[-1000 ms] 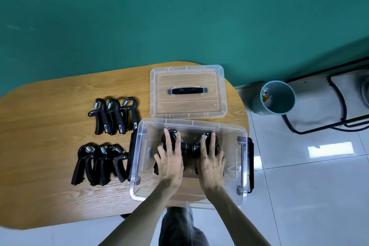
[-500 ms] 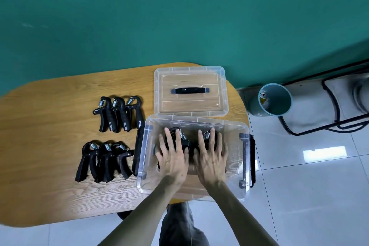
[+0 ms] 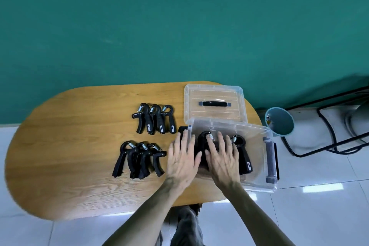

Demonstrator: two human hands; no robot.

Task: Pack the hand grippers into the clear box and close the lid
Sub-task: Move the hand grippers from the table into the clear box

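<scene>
Left hand: the left hand (image 3: 182, 161) lies flat with fingers straight and spread, holding nothing; its fingertips reach over the box's 9 o'clock wall, and whether they press on anything I cannot tell.
Right hand: the right hand (image 3: 222, 157) is also flat, fingers straight, resting on the grippers inside the box; it grips nothing.
Clear box: the clear box (image 3: 257, 182) sits at the table's 3 o'clock end, its 3 o'clock side jutting past the wooden table (image 3: 69, 166) edge over the floor; black latches show on both short walls.
Packed grippers: several packed hand grippers (image 3: 242, 152) lie in the box with spring ends toward 12 o'clock; the hands hide their count.
Far cluster: three loose grippers (image 3: 154, 120) lie at 10 o'clock of the box, just beside one another.
Near cluster: a second group (image 3: 138, 161) lies at 9 o'clock of the box, overlapping; roughly three or four.
Lid: the lid (image 3: 214, 104) rests flat at 12 o'clock, touching or just behind the box, handle up.
Stage: judged partway; both clusters remain outside and the lid is off.
Risk: the overhanging box could tip or slide off if pressed hard on its 3 o'clock side; unevenly stacked grippers could ride above the rim and stop the lid seating; grabbing the tangled near cluster could drag a neighbour off the table.
</scene>
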